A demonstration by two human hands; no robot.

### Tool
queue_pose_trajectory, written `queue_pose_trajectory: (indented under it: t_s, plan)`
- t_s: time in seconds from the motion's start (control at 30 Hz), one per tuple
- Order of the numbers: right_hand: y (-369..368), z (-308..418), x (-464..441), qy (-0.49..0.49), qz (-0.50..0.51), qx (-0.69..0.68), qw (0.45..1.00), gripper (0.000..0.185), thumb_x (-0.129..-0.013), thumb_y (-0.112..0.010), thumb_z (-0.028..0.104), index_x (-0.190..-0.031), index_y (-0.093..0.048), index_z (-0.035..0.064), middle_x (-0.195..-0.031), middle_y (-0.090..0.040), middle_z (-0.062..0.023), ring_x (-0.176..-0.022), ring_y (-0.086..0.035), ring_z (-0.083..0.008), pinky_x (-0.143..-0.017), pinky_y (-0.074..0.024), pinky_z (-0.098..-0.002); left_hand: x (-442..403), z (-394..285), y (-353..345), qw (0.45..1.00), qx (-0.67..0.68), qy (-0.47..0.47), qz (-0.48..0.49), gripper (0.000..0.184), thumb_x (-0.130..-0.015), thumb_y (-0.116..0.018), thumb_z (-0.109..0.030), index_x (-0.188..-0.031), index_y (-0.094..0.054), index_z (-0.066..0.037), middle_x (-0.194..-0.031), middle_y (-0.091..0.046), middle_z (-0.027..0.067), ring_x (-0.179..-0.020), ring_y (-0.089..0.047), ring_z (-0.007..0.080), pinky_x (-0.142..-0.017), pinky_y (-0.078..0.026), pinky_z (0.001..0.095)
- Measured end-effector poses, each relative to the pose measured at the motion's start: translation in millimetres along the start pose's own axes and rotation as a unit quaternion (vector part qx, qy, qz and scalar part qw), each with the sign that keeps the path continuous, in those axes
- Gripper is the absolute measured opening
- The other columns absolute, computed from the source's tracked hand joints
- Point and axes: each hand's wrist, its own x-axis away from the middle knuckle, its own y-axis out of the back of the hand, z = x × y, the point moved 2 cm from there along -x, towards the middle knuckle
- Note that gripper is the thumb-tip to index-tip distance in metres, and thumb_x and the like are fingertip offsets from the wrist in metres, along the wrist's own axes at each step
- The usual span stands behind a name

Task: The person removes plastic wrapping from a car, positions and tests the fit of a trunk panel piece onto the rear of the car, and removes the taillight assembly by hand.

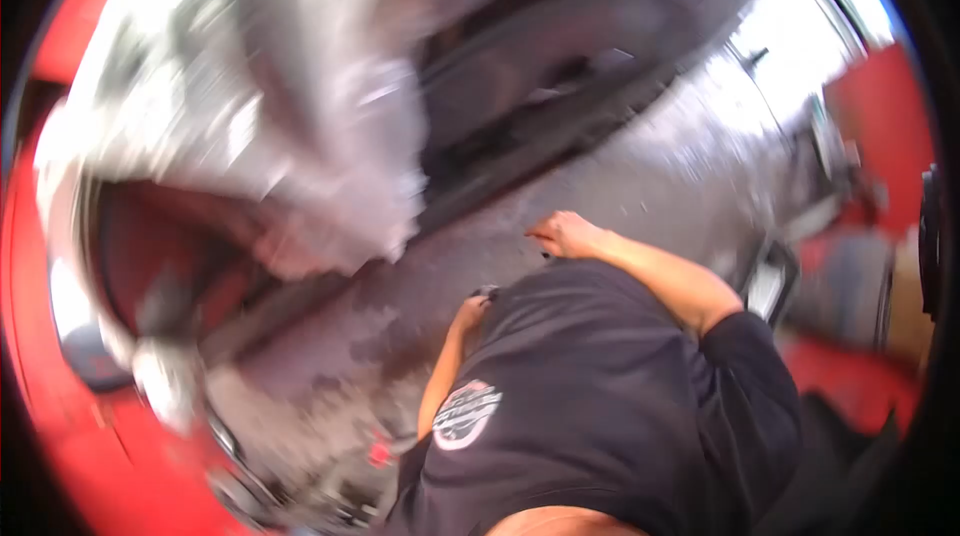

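Observation:
My right hand point(566, 234) is in front of my dark shirt, its fingers curled. A small dark spot shows beneath the fingers, but what it is cannot be made out. Lower and to the left, my left hand point(474, 310) is close to the shirt's edge, partly hidden and blurred. By its fingertips is a small dark object point(487, 291) of unclear kind. Ahead of both hands lies a vehicle body with a dark sill point(540, 151). Crumpled clear plastic sheeting point(340, 126) hangs over the vehicle, apart from my hands.
A rounded wheel-arch opening point(150, 246) is at the left. Stained grey floor point(620, 186) runs between the vehicle and me. Red surfaces point(880, 106) stand at the right, near a grey barrel-like object point(845, 286). Blurred clutter point(350, 486) lies at the lower left.

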Motion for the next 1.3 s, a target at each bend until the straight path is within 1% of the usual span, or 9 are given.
queue_pose_trajectory:
  t_s: [0.17, 0.33, 0.63, 0.8, 0.93, 1.03, 1.1, 1.23, 1.3]
  plan:
    - [54, -86, 95, -0.180, -0.072, -0.036, 0.980, 0.032, -0.091, -0.062, 0.018, -0.119, -0.073, 0.0059, -0.100, -0.073, -0.0247, -0.092, -0.069, -0.0442, -0.085, -0.0553, -0.0524, -51, -34, 5, 0.998, -0.004, -0.028, -0.059, 0.033, -0.102, -0.059, -0.025, -0.118, -0.072, 0.000, -0.108, -0.076, 0.0171, -0.099, -0.072, 0.0288, -0.085, -0.055, 0.0388]
    - [81, -130, 184, -0.292, -0.271, -0.142, 0.906, 0.032, -0.093, -0.062, 0.022, -0.118, -0.073, 0.0043, -0.103, -0.073, -0.0249, -0.100, -0.070, -0.0427, -0.090, -0.0557, -0.0495, -133, -172, 44, 0.986, -0.028, 0.163, 0.005, 0.032, -0.103, -0.055, -0.019, -0.128, -0.069, -0.004, -0.094, -0.074, 0.0080, -0.070, -0.063, 0.0117, -0.053, -0.050, 0.0281]
    - [149, -192, 221, -0.311, -0.319, -0.179, 0.877, 0.034, -0.095, -0.064, 0.018, -0.122, -0.070, -0.0008, -0.110, -0.074, -0.0233, -0.102, -0.073, -0.0364, -0.092, -0.0564, -0.0421, -352, -352, -19, 0.985, -0.053, 0.111, 0.118, 0.036, -0.103, -0.053, -0.020, -0.131, -0.068, -0.004, -0.103, -0.077, 0.0103, -0.075, -0.066, 0.0126, -0.057, -0.055, 0.0308]
    - [252, -279, 259, -0.361, -0.354, -0.178, 0.844, 0.033, -0.097, -0.064, 0.017, -0.125, -0.069, 0.0003, -0.112, -0.075, -0.0212, -0.101, -0.074, -0.0326, -0.091, -0.0567, -0.0411, -452, -467, -105, 0.975, -0.062, -0.004, 0.214, 0.047, -0.098, -0.052, -0.019, -0.135, -0.062, 0.006, -0.118, -0.075, 0.0178, -0.113, -0.069, 0.0247, -0.102, -0.049, 0.0357]
    - [304, -390, 310, -0.434, -0.421, -0.284, 0.744, 0.036, -0.093, -0.067, 0.019, -0.125, -0.070, 0.0009, -0.112, -0.075, -0.0192, -0.100, -0.074, -0.0301, -0.089, -0.0573, -0.0406, -530, -568, -152, 0.954, -0.136, -0.058, 0.261, 0.046, -0.095, -0.051, -0.020, -0.130, -0.066, 0.005, -0.119, -0.074, 0.0211, -0.115, -0.069, 0.0269, -0.101, -0.050, 0.0368]
    - [333, -446, 379, -0.527, -0.377, -0.093, 0.755, 0.035, -0.091, -0.069, 0.023, -0.122, -0.073, 0.0056, -0.118, -0.074, -0.0177, -0.112, -0.070, -0.0331, -0.098, -0.0546, -0.0435, -593, -636, -183, 0.943, -0.098, -0.087, 0.307, 0.042, -0.100, -0.054, -0.020, -0.133, -0.064, 0.004, -0.119, -0.073, 0.0196, -0.114, -0.069, 0.0257, -0.097, -0.053, 0.0382]
    - [322, -486, 440, -0.591, -0.406, -0.062, 0.694, 0.035, -0.090, -0.069, 0.024, -0.120, -0.074, 0.0066, -0.121, -0.073, -0.0183, -0.118, -0.067, -0.0335, -0.102, -0.0522, -0.0434, -633, -675, -207, 0.927, -0.073, -0.082, 0.358, 0.041, -0.104, -0.054, -0.021, -0.133, -0.063, 0.005, -0.120, -0.072, 0.0186, -0.112, -0.068, 0.0253, -0.095, -0.054, 0.0369]
    - [280, -514, 529, -0.583, -0.614, -0.288, 0.448, 0.032, -0.092, -0.060, 0.007, -0.121, -0.069, -0.0043, -0.087, -0.073, -0.0130, -0.073, -0.071, -0.0175, -0.057, -0.0565, -0.0310, -669, -776, -240, 0.917, -0.128, -0.107, 0.363, 0.042, -0.104, -0.051, -0.022, -0.136, -0.061, 0.004, -0.120, -0.073, 0.0177, -0.113, -0.069, 0.0275, -0.096, -0.054, 0.0399]
    - [257, -515, 551, -0.625, -0.579, -0.300, 0.428, 0.032, -0.090, -0.059, 0.004, -0.119, -0.069, -0.0039, -0.076, -0.069, -0.0106, -0.059, -0.065, -0.0173, -0.048, -0.0527, -0.0317, -689, -809, -257, 0.915, -0.138, -0.102, 0.365, 0.043, -0.104, -0.050, -0.022, -0.138, -0.060, 0.003, -0.121, -0.073, 0.0176, -0.113, -0.068, 0.0283, -0.097, -0.053, 0.0410]
